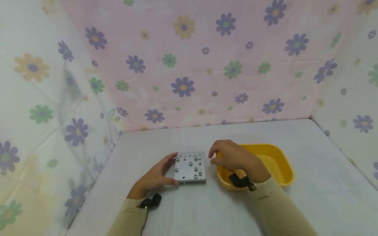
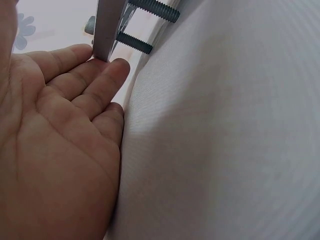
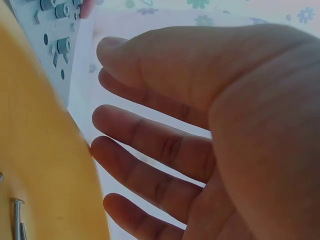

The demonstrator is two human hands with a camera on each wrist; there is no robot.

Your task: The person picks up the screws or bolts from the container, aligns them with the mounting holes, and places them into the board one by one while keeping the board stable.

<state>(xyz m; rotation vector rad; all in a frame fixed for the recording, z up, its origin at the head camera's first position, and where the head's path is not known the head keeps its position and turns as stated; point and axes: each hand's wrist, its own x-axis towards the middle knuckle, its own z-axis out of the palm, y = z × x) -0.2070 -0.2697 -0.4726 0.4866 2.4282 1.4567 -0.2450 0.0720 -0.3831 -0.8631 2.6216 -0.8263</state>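
A square metal plate [image 1: 189, 167] with holes and several socket-head bolts [image 3: 62, 45] stands in the middle of the table. In the left wrist view, threaded shanks [image 2: 134, 43] stick out from the plate's underside. My left hand [image 1: 156, 177] holds the plate by its left side, thumb near the front corner and fingers at the back corner. Over the left rim of a yellow tray [image 1: 287, 164] hovers my right hand [image 1: 233, 157]. Its fingers [image 3: 150, 130] are loosely bent, with nothing between them, to the right of the plate.
Thin metal screws [image 3: 17, 215] lie inside the yellow tray, partly cut off in the right wrist view. White cloth covers the table [image 1: 165, 141]. Flowered fabric walls [image 1: 189, 59] enclose it at the back and both sides.
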